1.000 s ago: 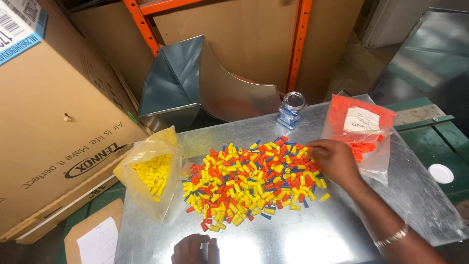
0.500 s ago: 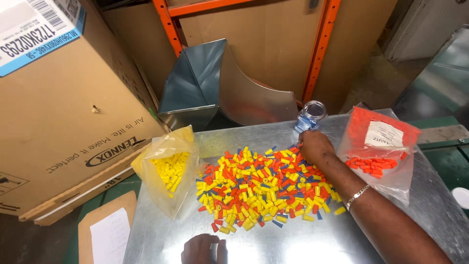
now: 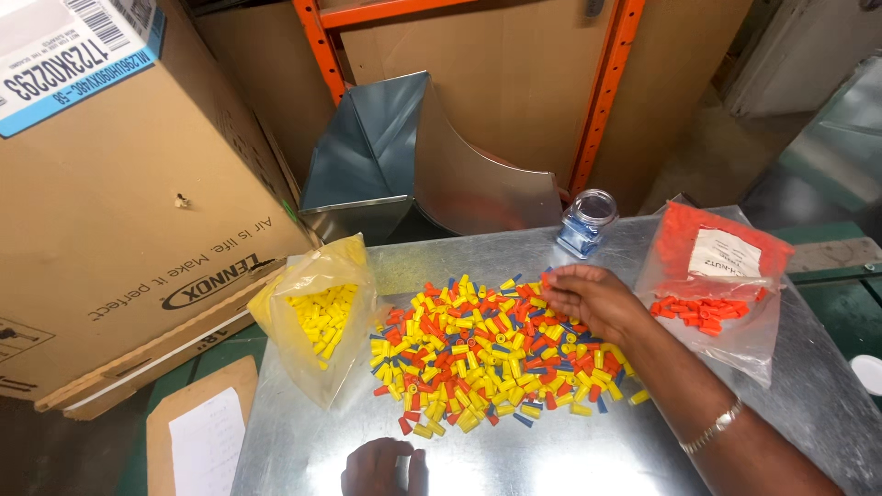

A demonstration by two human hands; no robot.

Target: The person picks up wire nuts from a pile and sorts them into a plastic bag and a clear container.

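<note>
A heap of small yellow, red and blue plastic caps (image 3: 478,354) lies spread on a shiny metal table (image 3: 588,459). My right hand (image 3: 588,298) rests on the heap's far right part, fingers pointing left and pinched at a few caps near its upper edge. My left hand (image 3: 386,467) lies flat on the table at the near edge, holding nothing. Left of the heap sits a clear bag of yellow caps (image 3: 322,317). On the right lies a clear bag of orange-red caps (image 3: 712,285). A small glass jar with blue caps (image 3: 585,223) stands behind the heap.
A big cardboard box (image 3: 119,211) leans at the left. A bent sheet-metal duct piece (image 3: 413,165) stands behind the table, in front of an orange rack (image 3: 602,101). A clipboard with paper (image 3: 197,436) lies low at the left. Green surfaces flank the table at the right.
My right hand has moved left across the heap, from its right edge to the upper middle. The view has shifted, so the table sits further right. My left hand stays at the near edge.
</note>
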